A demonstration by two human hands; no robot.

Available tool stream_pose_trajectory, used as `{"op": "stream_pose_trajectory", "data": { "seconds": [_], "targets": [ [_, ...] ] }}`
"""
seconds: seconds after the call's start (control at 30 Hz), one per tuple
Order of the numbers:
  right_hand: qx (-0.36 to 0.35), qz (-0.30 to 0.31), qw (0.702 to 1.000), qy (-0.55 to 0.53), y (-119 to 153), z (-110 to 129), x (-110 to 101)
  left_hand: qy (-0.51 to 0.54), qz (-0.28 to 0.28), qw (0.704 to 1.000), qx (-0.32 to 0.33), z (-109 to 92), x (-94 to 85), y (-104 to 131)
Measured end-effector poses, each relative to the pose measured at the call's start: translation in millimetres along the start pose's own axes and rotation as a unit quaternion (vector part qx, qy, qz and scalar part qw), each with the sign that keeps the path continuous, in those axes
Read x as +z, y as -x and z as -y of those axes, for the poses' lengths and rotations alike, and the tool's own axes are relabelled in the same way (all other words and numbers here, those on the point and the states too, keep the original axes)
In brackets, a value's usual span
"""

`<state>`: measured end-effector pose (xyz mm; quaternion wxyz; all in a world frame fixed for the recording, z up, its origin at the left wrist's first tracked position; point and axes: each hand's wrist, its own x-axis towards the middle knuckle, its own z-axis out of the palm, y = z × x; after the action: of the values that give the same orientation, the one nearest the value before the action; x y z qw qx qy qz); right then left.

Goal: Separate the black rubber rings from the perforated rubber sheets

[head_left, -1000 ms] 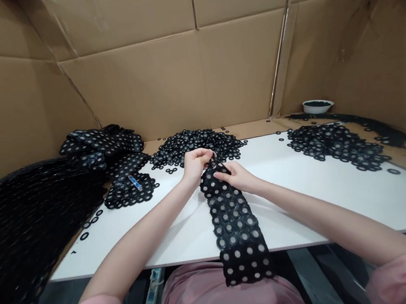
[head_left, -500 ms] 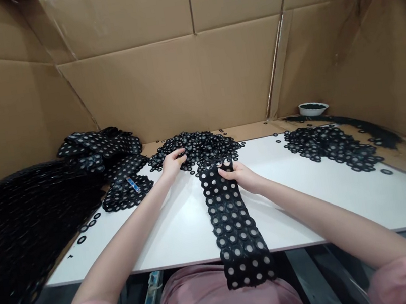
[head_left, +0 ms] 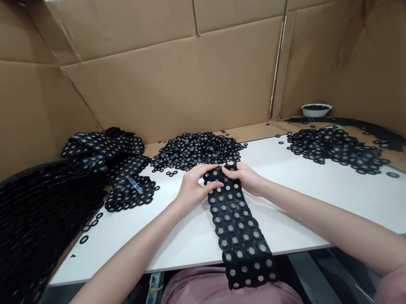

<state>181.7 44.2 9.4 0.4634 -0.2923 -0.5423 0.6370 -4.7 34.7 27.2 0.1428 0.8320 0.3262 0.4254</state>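
Note:
A black strip of joined rings (head_left: pixel 237 228) lies across the white board and hangs over its front edge. My right hand (head_left: pixel 247 176) pinches the strip's top right corner. At the top left corner, my left hand (head_left: pixel 196 186) has its fingers at the far edge and its thumb on the front face, closed on the strip. Any loose ring between the fingertips is too small to make out. Just beyond both hands is a heap of loose black rings (head_left: pixel 197 148).
More black rings (head_left: pixel 336 150) are heaped at the right, near a white bowl (head_left: pixel 317 110). Folded ring sheets (head_left: pixel 103 146) and a blue-marked strip (head_left: pixel 135 185) lie left. A large black mesh pile (head_left: pixel 27 229) covers the far left. Cardboard walls (head_left: pixel 148 89) surround the white board (head_left: pixel 301 198).
My left hand has come from the central ring heap, right and nearer, to the top of the strip. My right hand still holds the strip's corner. The view has shifted slightly.

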Motion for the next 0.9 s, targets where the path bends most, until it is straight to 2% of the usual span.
{"op": "stream_pose_trajectory", "data": {
  "seconds": [0.1, 0.2, 0.4, 0.6, 0.9],
  "targets": [
    [-0.021, 0.040, 0.998, 0.032, 1.5, -0.8, -1.4, 0.026, -0.028, 0.998, -0.052, 1.6, 3.7, 1.4],
    [-0.040, 0.054, 0.996, 0.065, 3.1, -2.7, -1.4, 0.033, -0.026, 0.997, -0.070, 3.3, 1.3, 1.7],
    [-0.037, 0.009, 0.998, 0.049, 2.2, -3.9, -2.2, 0.012, 0.024, 0.998, -0.052, 3.5, -4.2, 1.6],
    [-0.037, -0.005, 0.998, 0.050, 1.8, -1.3, -3.1, 0.015, -0.014, 0.997, -0.072, -0.2, 0.0, 2.3],
    [-0.043, -0.014, 0.996, 0.081, 1.2, -3.5, -1.8, 0.030, -0.033, 0.995, -0.092, 1.9, 0.7, 3.0]
  ]
}}
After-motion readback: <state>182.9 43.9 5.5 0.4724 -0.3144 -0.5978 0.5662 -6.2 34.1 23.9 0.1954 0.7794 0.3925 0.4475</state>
